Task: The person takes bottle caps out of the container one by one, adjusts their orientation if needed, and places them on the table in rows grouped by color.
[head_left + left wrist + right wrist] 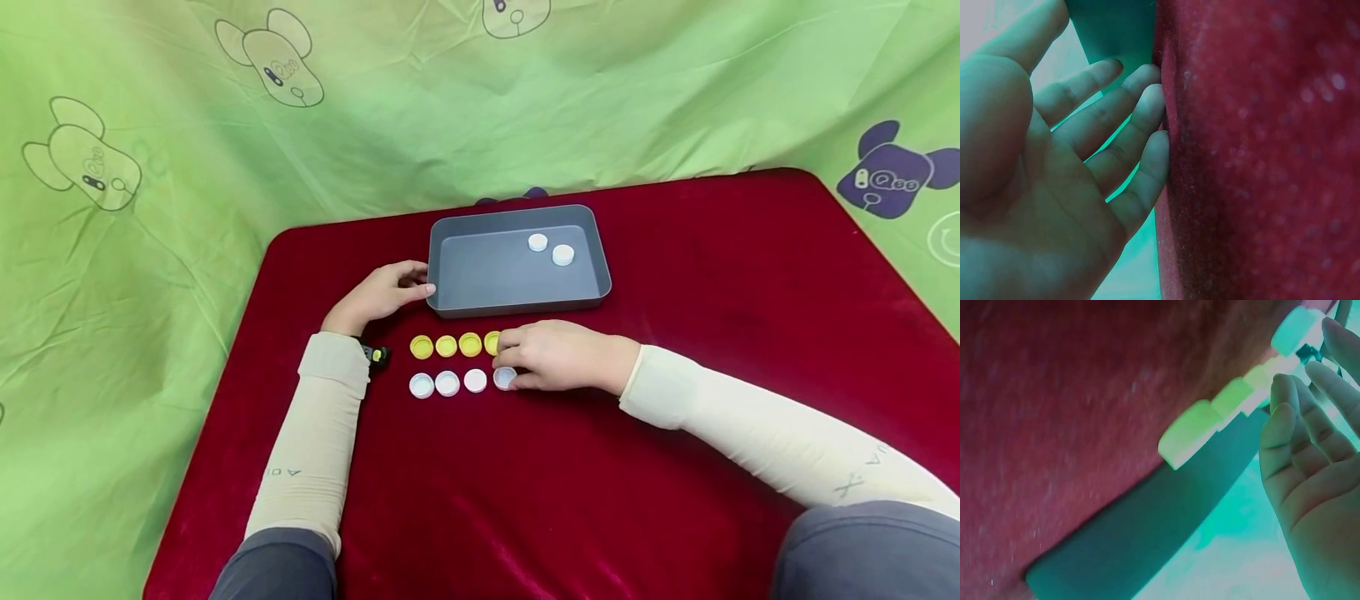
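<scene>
Two rows of bottle caps lie on the red cloth: yellow caps [470, 344] behind, white caps [447, 383] in front. My right hand [558, 356] pinches the rightmost white cap [505, 378] at its edge, thumb on the right side and fingers over the back. Those fingers partly hide the rightmost yellow cap [491, 342]. At the left end of a grey tray [517, 307], my left hand [381, 293] rests with the thumb at the rim. In the left wrist view its fingers [1141, 112] are loosely extended beside the tray wall.
Inside the tray, two more white caps [562, 255] sit toward the right. A red cloth [480, 492] covers the table, and green printed fabric [420, 125] hangs behind and at the sides. A small black device [377, 357] is at the left wrist.
</scene>
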`<move>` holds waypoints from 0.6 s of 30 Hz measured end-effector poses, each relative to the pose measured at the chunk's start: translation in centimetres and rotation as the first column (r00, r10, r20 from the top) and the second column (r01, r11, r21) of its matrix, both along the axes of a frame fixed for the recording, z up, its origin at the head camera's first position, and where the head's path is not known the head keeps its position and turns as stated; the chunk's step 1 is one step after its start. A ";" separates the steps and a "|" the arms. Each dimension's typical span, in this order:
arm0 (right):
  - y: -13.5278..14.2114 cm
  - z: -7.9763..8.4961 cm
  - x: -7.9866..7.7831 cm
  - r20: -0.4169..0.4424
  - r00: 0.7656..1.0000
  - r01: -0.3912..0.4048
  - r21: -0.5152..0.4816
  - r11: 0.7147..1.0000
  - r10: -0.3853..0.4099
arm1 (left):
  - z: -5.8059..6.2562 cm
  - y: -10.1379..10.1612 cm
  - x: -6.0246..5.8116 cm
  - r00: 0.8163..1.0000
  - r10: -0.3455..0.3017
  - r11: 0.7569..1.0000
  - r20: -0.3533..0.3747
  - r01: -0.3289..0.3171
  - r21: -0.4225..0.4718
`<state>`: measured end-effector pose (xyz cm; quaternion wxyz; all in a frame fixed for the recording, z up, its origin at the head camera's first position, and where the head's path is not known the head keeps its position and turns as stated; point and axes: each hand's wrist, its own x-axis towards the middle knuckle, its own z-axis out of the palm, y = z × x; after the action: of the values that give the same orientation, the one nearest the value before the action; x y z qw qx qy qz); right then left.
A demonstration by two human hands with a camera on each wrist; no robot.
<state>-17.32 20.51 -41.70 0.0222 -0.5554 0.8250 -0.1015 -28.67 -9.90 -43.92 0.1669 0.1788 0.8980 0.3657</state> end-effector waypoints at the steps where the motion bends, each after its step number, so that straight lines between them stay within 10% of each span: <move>1: 0.2 0.2 -0.1 0.001 1.000 0.009 -0.003 1.000 -0.009 | 0.0 0.0 0.0 1.000 -0.001 1.000 -0.001 0.001 0.001; 18: 3.0 3.4 -3.6 -0.085 0.980 0.170 -0.097 0.981 -0.178 | 0.0 -0.3 0.1 1.000 -0.010 1.000 -0.015 0.011 0.019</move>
<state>-20.89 23.47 -38.29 -0.0502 -0.4857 0.8652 -0.1139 -28.58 -10.16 -43.92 0.1604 0.1878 0.8947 0.3722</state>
